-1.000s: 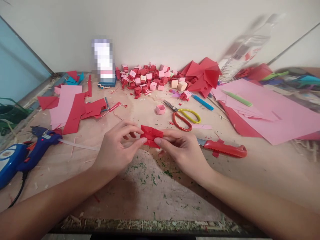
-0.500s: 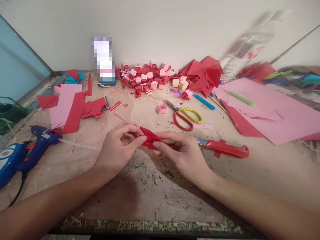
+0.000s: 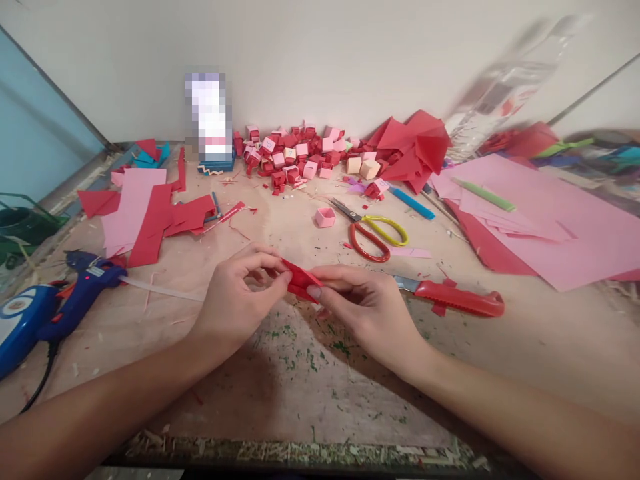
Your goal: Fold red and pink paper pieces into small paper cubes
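Observation:
Between my two hands, above the middle of the table, is a small folded piece of red paper (image 3: 301, 280). My left hand (image 3: 245, 287) pinches its left end between thumb and fingers. Its right end is gripped by my right hand (image 3: 363, 303), whose thumb lies on the near side. Fingertips on the far side are partly hidden. Beyond them a small open pink paper box (image 3: 325, 217) sits beside scissors (image 3: 373, 230) with one yellow and one red handle. A red-handled knife (image 3: 455, 297) lies just right of my right hand.
A blue glue gun (image 3: 85, 287) with its cord lies at the left, near cut paper strips (image 3: 150, 227). At the back are a heap of small paper cubes (image 3: 295, 153), a phone (image 3: 209, 117) and crumpled red paper (image 3: 413, 150). Pink sheets (image 3: 555, 227) and a plastic bottle (image 3: 505, 93) are at the right.
The view has shifted slightly. Both hands still hold the red paper in nearly the same place, with its fold appearing a little flatter and the left thumb slightly drawn back.

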Available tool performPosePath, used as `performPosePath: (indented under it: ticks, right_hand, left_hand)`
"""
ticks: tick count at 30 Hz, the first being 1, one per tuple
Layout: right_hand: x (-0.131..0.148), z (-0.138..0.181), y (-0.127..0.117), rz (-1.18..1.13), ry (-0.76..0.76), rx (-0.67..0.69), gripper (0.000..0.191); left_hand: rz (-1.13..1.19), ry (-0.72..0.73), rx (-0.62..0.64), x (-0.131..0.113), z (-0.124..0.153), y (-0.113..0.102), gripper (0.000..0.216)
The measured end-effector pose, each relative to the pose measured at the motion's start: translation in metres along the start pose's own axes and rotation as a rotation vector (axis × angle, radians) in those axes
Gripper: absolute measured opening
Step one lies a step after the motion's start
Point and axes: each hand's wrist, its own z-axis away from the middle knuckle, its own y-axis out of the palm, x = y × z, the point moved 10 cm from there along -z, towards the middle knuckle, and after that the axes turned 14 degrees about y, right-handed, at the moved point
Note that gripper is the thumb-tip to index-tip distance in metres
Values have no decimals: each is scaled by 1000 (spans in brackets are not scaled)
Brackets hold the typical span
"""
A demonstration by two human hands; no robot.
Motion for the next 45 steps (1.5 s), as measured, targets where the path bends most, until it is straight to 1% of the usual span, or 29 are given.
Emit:
performPosePath:
  ticks: [5, 9, 12, 16, 19, 21, 24, 26, 28, 29, 32, 34, 36, 38, 39, 41, 45]
  right_hand:
    - [-3, -1, -3, 4, 34, -46, 16]
    - [-3, -3, -8, -47, 83, -77, 11]
    - [-1, -4, -12, -60, 97, -95, 13]
    - [0, -3, -18, -46, 105, -123, 29]
    - [-2, -4, -17, -46, 122, -109, 27]
    - [-2, -4, -18, -39, 124, -116, 26]
    - [0, -4, -18, -5, 107, -128, 27]
    - [1, -4, -15, 20, 89, -112, 21]
    - [2, -4, -11, 33, 61, -75, 15]
    - [2, -4, -9, 37, 51, -58, 13]
    - [2, -4, -8, 51, 30, -57, 11]
    - [4, -4, -16, 52, 27, -126, 11]
    - [8, -1, -27, 37, 12, -232, 14]
    - [15, 4, -38, 35, -18, -333, 12]
    - [19, 7, -40, 52, -33, -361, 10]
    - [23, 8, -39, 117, -44, -366, 9]
    - [18, 4, -31, 214, 1, -301, 16]
  left_hand:
    - [-58, 14, -7, -6, -1, -4, 9]
    - [-57, 18, -20, -9, -3, -7, 10]
    - [25, -66, -65, -1, -2, -12, 10]
    - [131, -232, -141, 18, 1, -17, 8]
    - [148, -283, -134, 25, 2, -17, 8]
    - [172, -251, -116, 22, 0, -16, 11]
    - [231, -157, -101, 12, -3, -14, 11]
    - [244, -118, -61, 6, -3, -9, 14]
    - [244, -114, 10, 5, -3, 0, 26]
    - [249, -121, 47, 5, -2, 4, 26]
    - [254, -186, 105, 13, 1, 13, 11]
    - [233, -228, 84, 19, 2, 10, 10]
    - [207, -246, 46, 23, 2, 5, 10]
    - [195, -253, 13, 25, 2, 1, 11]
    - [199, -257, 2, 26, 2, 0, 11]
    - [213, -263, -17, 25, 2, -1, 11]
    - [224, -241, -33, 17, 0, -1, 10]
